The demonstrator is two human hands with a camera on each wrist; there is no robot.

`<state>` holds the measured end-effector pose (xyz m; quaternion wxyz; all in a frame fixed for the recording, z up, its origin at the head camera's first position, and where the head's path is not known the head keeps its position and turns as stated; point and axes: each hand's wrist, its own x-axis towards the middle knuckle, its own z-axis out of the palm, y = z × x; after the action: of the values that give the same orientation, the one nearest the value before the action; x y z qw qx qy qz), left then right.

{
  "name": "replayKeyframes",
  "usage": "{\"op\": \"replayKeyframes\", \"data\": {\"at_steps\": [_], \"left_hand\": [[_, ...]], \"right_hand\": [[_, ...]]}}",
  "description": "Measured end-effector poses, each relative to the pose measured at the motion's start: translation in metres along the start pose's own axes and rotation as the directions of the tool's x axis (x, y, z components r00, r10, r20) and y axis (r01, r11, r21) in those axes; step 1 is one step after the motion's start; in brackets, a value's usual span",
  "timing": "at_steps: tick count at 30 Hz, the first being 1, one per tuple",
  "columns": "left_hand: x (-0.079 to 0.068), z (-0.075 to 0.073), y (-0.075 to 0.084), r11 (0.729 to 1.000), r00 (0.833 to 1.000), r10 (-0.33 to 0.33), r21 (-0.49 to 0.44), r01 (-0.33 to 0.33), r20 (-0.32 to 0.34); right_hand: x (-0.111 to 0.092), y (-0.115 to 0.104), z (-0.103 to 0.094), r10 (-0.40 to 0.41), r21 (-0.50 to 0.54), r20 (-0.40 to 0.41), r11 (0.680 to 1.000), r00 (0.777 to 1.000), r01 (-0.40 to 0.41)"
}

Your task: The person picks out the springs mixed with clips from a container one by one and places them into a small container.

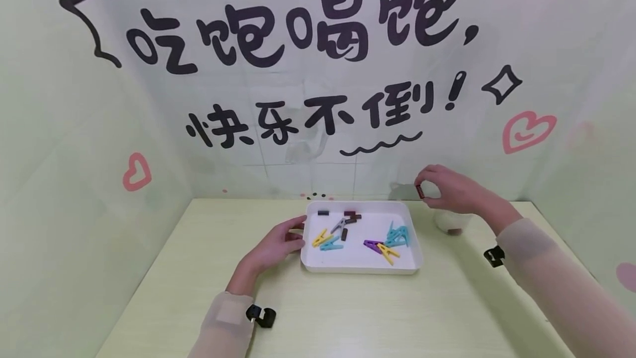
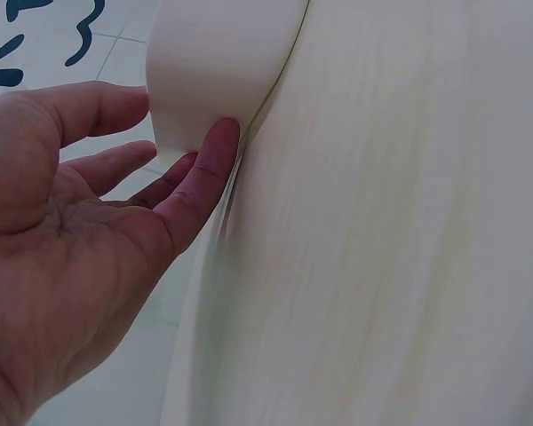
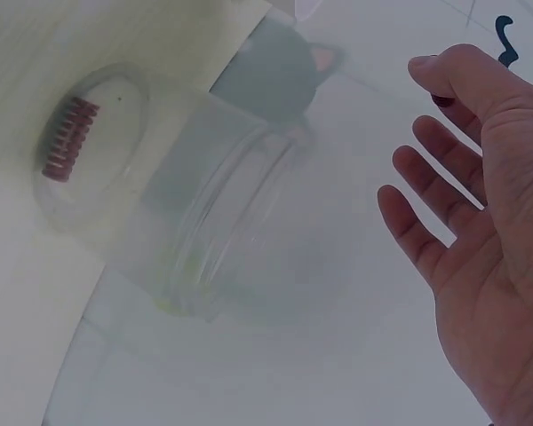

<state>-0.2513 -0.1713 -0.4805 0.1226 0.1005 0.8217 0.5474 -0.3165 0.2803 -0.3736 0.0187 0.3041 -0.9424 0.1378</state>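
My right hand (image 1: 454, 189) pinches a small dark red ridged piece (image 1: 419, 191) between thumb and fingertips, above a clear jar (image 1: 451, 220) on the table. A similar red piece with comb-like teeth (image 3: 70, 139) lies at the jar's bottom. In the right wrist view, the held piece is mostly hidden behind the fingers. My left hand (image 1: 275, 243) touches the left outer wall of a white tray (image 1: 360, 270) with extended fingers. Inside the tray are yellow, teal, grey and purple clothespins, such as the purple clothespin (image 1: 372, 246), and several small dark pieces (image 1: 344, 234).
A pale wooden table (image 1: 318, 314) carries the tray and jar. A white wall sheet (image 1: 318, 82) with black lettering and pink hearts rises behind, with light side sheets at both ends. A black band (image 1: 494, 256) is on each forearm.
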Motion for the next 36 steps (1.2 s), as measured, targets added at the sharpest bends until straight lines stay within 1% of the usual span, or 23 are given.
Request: {"op": "replayKeyframes", "data": {"at_steps": [8, 14, 20, 24, 30, 36], "left_hand": [[0.0, 0.0, -0.001, 1.0, 1.0, 0.004, 0.0, -0.004, 0.0], [-0.002, 0.0, -0.001, 1.0, 1.0, 0.007, 0.007, -0.007, 0.0], [-0.002, 0.0, 0.0, 1.0, 1.0, 0.009, 0.005, -0.009, 0.009], [-0.003, -0.001, 0.0, 1.0, 1.0, 0.006, -0.001, -0.006, 0.011], [-0.003, 0.0, -0.001, 1.0, 1.0, 0.01, -0.006, -0.01, 0.012], [-0.003, -0.001, 0.001, 1.0, 1.0, 0.017, -0.001, -0.017, 0.016]], "right_hand": [[-0.019, 0.023, -0.005, -0.009, 0.01, -0.061, 1.0, 0.998, 0.009], [-0.035, 0.037, -0.006, 0.039, 0.03, -0.066, 0.999, 0.997, -0.037], [-0.048, 0.046, -0.006, 0.096, 0.047, -0.055, 0.995, 0.994, -0.094], [-0.051, 0.052, -0.003, 0.111, 0.048, -0.046, 0.993, 0.993, -0.109], [-0.056, 0.059, 0.002, 0.155, 0.054, -0.037, 0.987, 0.987, -0.153], [-0.059, 0.058, 0.005, 0.204, 0.085, -0.037, 0.976, 0.978, -0.2]]}}
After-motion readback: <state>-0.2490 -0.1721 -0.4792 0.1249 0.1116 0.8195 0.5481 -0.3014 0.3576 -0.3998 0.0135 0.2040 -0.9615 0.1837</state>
